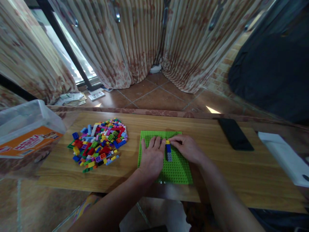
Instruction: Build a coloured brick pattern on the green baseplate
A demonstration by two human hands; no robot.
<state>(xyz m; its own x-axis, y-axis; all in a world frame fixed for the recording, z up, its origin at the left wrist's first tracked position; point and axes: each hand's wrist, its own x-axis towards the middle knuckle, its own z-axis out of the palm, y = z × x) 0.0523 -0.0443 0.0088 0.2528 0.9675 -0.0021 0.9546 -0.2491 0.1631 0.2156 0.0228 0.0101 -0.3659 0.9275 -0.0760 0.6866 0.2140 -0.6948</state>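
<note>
A green studded baseplate (178, 172) lies on the wooden table. On it stands a short column of bricks: a grey brick (169, 157) nearest me, a blue brick (168, 148) behind it and a small yellow brick (167, 141) at the far end. My left hand (153, 156) rests on the plate's left part, palm down with fingers stretched out, its innermost fingertip beside the yellow brick. From the other side, my right hand (185, 146) pinches at the yellow brick with thumb and forefinger. The fingers partly cover the contact.
A heap of mixed coloured bricks (101, 145) lies left of the plate. Beyond it stands a clear plastic tub (45, 112) with an orange label. A black phone-like slab (235, 133) and a white flat object (282, 154) lie to the right.
</note>
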